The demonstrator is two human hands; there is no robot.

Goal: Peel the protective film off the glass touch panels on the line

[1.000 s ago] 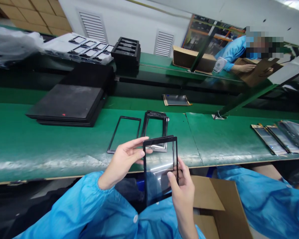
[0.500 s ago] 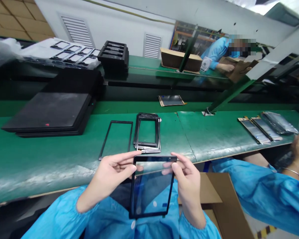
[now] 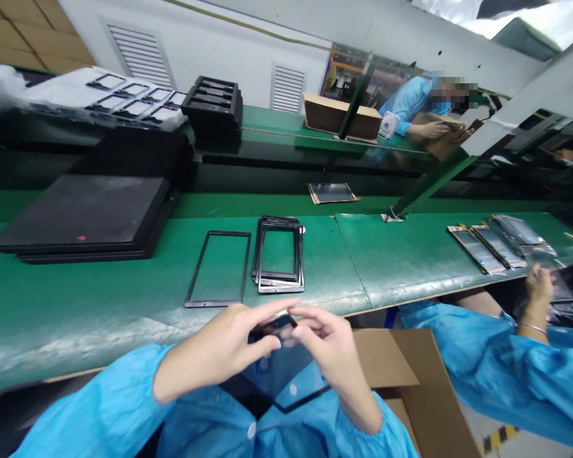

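A clear glass panel with a black border (image 3: 282,372) is tilted in front of my blue coat, one corner pointing up toward the bench. My left hand (image 3: 232,340) pinches its upper left edge between thumb and fingers. On the upper right edge, the thumb and fingers of my right hand (image 3: 328,345) are closed too. Both hands cover much of the top corner. Just beyond them on the green bench, a single thin black frame (image 3: 216,302) lies flat. Beside it is a loose stack of similar black frames (image 3: 281,287).
Black flat boards (image 3: 90,210) are piled at left. A display module (image 3: 333,193) lies at the back. More display modules (image 3: 480,248) lie at right, near a co-worker's hand (image 3: 539,286). A green post (image 3: 430,181) rises from the bench. An open cardboard box (image 3: 430,375) stands below.
The glass panel has turned from upright to a diagonal, corner-up position. My hands have come closer together at its top. The co-worker's hand at right has moved left and holds a clear sheet.
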